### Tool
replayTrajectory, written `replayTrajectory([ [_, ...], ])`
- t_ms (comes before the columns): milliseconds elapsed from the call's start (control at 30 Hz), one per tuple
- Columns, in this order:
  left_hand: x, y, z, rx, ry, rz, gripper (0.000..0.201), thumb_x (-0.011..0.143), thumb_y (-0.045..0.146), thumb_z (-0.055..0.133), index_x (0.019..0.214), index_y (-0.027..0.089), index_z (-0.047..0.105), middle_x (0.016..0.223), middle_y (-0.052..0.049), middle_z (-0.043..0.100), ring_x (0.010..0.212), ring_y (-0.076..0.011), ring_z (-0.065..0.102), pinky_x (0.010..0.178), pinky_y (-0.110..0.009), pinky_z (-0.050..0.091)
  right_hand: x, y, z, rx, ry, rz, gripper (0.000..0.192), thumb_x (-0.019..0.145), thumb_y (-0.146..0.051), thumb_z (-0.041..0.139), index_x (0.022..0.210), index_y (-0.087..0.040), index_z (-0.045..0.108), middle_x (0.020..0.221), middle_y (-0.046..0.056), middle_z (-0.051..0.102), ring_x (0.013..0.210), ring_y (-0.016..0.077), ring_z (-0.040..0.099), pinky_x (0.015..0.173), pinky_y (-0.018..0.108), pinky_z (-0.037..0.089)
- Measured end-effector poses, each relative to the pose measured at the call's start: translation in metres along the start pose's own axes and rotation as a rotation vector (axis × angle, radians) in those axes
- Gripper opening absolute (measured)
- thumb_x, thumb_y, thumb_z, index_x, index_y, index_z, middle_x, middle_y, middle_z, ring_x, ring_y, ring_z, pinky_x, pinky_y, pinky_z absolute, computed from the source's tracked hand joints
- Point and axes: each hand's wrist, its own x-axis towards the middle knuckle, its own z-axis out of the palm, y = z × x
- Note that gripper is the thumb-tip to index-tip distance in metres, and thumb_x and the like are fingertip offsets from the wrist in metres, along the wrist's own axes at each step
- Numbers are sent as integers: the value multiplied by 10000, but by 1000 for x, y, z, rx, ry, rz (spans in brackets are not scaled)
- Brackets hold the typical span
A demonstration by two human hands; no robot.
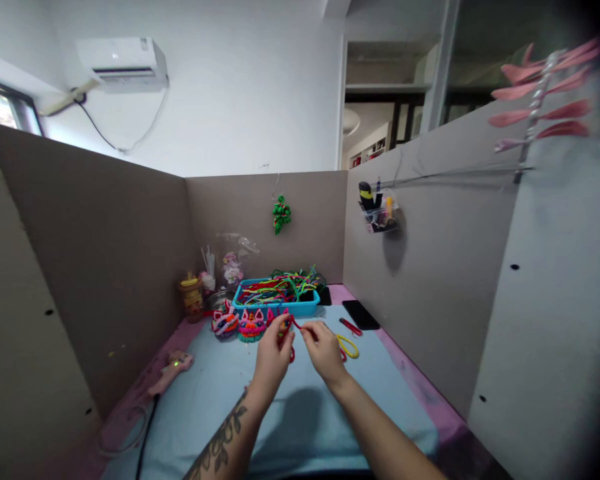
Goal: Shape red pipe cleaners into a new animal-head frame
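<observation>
Both hands are raised over the pale blue mat (210, 413), pinching a red pipe cleaner (295, 323) whose bent part spans the gap between them. My left hand (273, 350) has its fingers closed on one side of it; a red end hangs below those fingers. My right hand (323, 350) grips the other side between thumb and fingertips. Just beyond my left hand sit colourful fuzzy animal-face figures: one pink and teal (251, 325), one orange and purple (225, 324), and another partly hidden behind the fingers. A yellow pipe cleaner loop (349, 347) lies right of my right hand.
A blue tray (305, 309) of multicoloured pipe cleaners stands at the back. On the right lie a black phone (361, 315) and a red tool (351, 326). A pink corded glue gun (171, 372) rests at left, near a brown jar (192, 299). Grey partitions (265, 240) enclose the table.
</observation>
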Motion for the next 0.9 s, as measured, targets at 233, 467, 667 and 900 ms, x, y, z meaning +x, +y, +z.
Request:
replayTrajectory([
  [233,9,3,-8,279,-118,85,346,851,225,413,1152,232,585,1011,-81,630,945,-194,573,867,-302,413,-8,-3,5,-56,-39,-101,192,863,-202,409,817,-209,595,757,52,608,751,195,559,674,309,440],
  [467,8,0,-18,565,-200,32,479,790,75,405,1222,241,527,1063,-83,632,975,-199,565,835,-283,407,-16,5,5,-93,-83,-110,184,859,-193,421,808,-204,598,768,57,613,779,203,561,713,328,447],
  [667,8,-7,-19,473,-240,-55,322,791,125,430,1009,230,642,957,-78,675,903,-205,602,798,-279,407,-21,22,17,-105,-130,-90,200,834,-161,442,844,-210,636,768,51,645,758,198,583,697,326,460],
  [900,5,-28,-17,221,-239,-157,293,775,172,428,912,183,687,822,-67,695,765,-185,614,722,-270,427,-12,46,25,-136,-208,-27,195,827,-165,463,767,-208,643,739,35,643,758,192,577,689,308,453],
])
